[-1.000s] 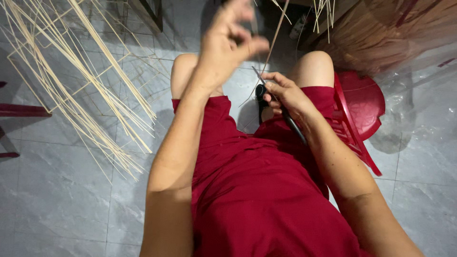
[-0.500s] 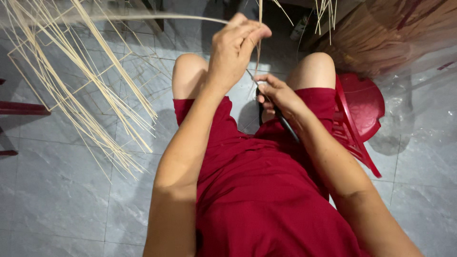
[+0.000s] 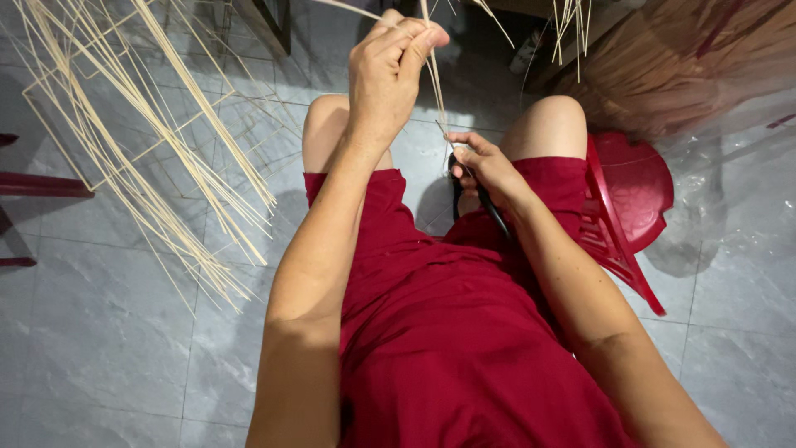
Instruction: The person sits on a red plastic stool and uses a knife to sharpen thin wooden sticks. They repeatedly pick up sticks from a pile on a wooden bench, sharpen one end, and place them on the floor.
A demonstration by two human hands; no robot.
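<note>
Left hand [image 3: 390, 75] has risen, pinching a thin pale strip [image 3: 433, 79] above the knees; right hand [image 3: 485, 166] closed on a dark-handled blade [image 3: 485, 203]; the strip looks light, springy, best held near the cut

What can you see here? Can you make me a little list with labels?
Left hand: raised, fingers pinch a thin pale strip
Right hand: lower, over the lap, grips a dark-handled tool
Clothes: red shorts
Beside: red plastic chair, at the right
Floor: grey tiles, loose pale strips on the left
</note>
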